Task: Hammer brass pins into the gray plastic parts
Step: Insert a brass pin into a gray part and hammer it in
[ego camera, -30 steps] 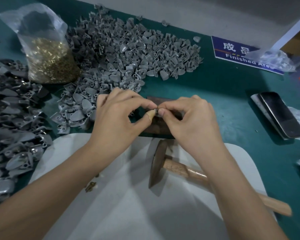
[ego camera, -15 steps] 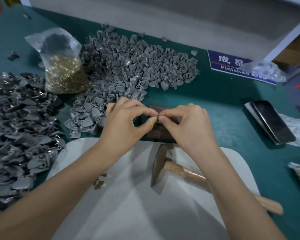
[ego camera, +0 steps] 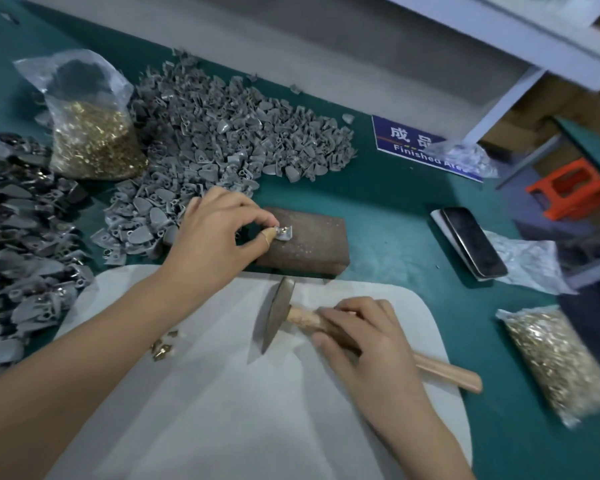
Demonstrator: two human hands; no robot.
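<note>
My left hand pinches a small gray plastic part between thumb and forefinger and holds it down on the near-left area of the dark metal block. A brass pin sits in the part, glinting just beside my taped thumb tip; how deep it is seated I cannot tell. My right hand lies on the hammer, its fingers curled over the wooden handle just behind the head, thumb on the near side. The hammer rests on the white pad.

What the coming strike turns on: the part lies up and to the left of my right hand, farther from me, across the near edge of the block. The hammer's handle runs from near-right to far-left, while its head lies crosswise with one end close to the block's near edge, so I judge the swing to be a short lift and a tip forward and leftward. My left fingertips are touching the part, right beside the pin, so the blow must land on the pin's head alone.

Loose gray parts are heaped at the far left, beside a bag of brass pins. A few spare pins lie on the pad by my left forearm. A second bag of pins and a phone sit to the right.
</note>
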